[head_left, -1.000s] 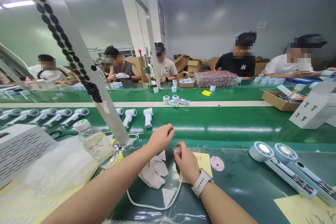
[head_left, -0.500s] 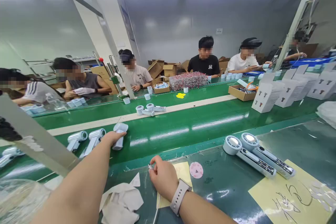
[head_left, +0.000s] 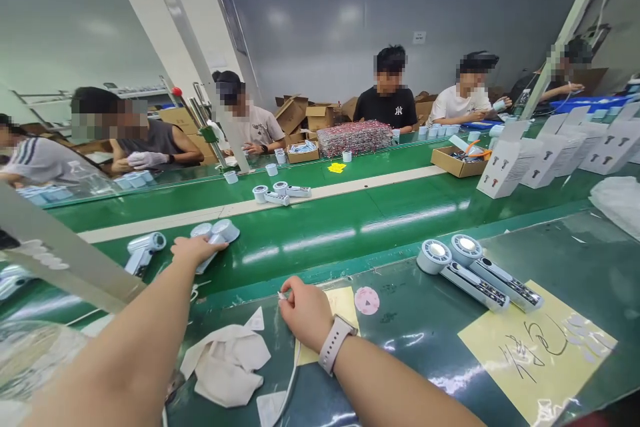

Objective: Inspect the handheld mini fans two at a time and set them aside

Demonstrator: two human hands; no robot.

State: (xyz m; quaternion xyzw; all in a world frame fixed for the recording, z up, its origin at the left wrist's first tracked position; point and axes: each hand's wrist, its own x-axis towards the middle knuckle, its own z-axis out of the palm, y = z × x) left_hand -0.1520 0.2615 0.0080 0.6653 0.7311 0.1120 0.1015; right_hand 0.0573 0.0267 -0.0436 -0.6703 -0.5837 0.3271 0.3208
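My left hand [head_left: 197, 250] reaches over the green conveyor belt, its fingers closed round the handle of a pale blue handheld fan [head_left: 226, 230]. A second blue fan [head_left: 201, 229] lies tight against it, partly hidden by that hand. Beside them on the left is another fan [head_left: 145, 250]. Over the near table edge, my right hand [head_left: 303, 307] pinches the tip of a white cable [head_left: 291, 377], which trails down across the table. A crumpled pale cloth [head_left: 227, 363] lies to its left. Two fans with exposed circuit boards [head_left: 480, 273] rest on the right.
Two fans [head_left: 280, 193] lie farther across the belt. White printed boxes [head_left: 507, 163] and a cardboard tray [head_left: 459, 161] stand at the right. A metal post [head_left: 65, 240] slants up at left. Several co-workers sit along the far side. A yellow written sheet [head_left: 537, 353] lies near.
My left hand has shifted left from one fan, and the neighbouring fan now sits close against it. My right hand keeps its pinch. The whole view has tilted slightly downward.
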